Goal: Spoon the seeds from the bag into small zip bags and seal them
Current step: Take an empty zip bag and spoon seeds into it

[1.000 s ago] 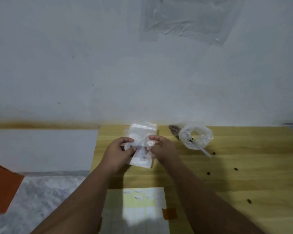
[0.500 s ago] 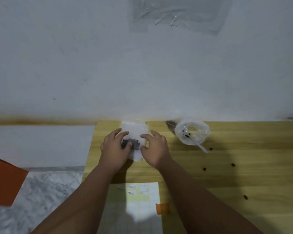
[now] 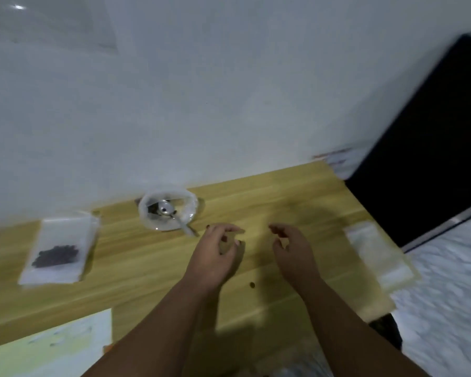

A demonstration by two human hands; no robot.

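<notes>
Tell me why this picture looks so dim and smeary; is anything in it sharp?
Head view: dim light, and blur smears the filled bag and the empty bags at the edges; the left hand and right hand look sharper and cast soft shadows on the table; the spoon glints.

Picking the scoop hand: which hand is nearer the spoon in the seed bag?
Left. The left hand is just right of the spoon, by its handle end, not touching. The right hand is farther right, nearer the empty zip bags.
</notes>
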